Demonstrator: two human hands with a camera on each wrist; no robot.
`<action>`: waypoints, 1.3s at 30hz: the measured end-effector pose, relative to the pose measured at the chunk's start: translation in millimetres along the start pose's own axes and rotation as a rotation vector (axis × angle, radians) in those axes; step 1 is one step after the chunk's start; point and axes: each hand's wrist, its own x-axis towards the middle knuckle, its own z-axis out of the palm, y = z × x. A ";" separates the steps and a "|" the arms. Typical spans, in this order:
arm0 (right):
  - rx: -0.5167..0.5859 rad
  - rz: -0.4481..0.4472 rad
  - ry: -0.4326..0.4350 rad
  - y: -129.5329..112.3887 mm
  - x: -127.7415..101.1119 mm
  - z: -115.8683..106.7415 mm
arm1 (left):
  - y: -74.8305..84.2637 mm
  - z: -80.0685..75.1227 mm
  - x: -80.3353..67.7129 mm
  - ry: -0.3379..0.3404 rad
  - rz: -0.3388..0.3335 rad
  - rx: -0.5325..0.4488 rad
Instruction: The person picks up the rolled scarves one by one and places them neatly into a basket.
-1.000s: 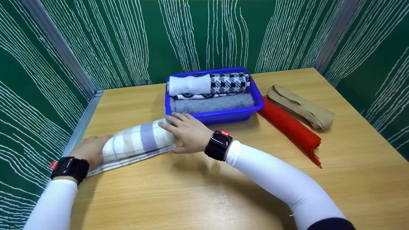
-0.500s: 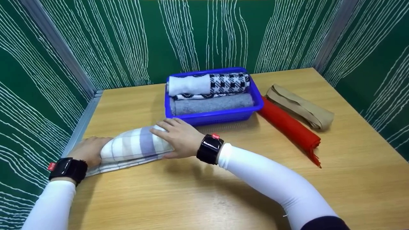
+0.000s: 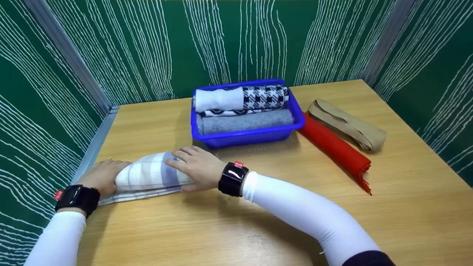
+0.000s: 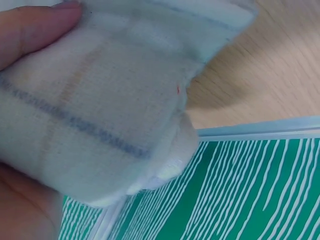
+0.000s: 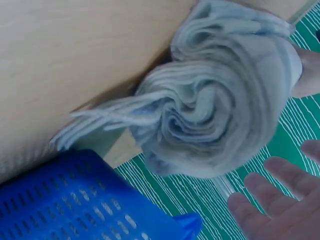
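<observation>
One white-and-lilac plaid cloth roll (image 3: 146,173) near blue plastic basket (image 3: 247,139)
Left hand (image 3: 101,177) pinches end farthest from basket; right hand (image 3: 201,168) nearer basket, fingers spread

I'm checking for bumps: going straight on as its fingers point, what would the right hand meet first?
Probably the plaid cloth roll, which the right hand overlaps in the head view; depth is unclear, they may already touch.
</observation>
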 end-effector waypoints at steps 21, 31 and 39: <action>0.081 0.103 -0.083 -0.4 11.6 29.5 | 2.5 2.2 -1.8 0.005 0.005 -0.018; 0.135 0.190 -0.136 3.1 18.0 36.8 | 0.2 5.2 1.7 -0.013 -0.029 0.008; 0.149 0.207 -0.169 1.5 18.3 36.4 | 3.1 -1.0 -1.3 -0.135 -0.117 -0.017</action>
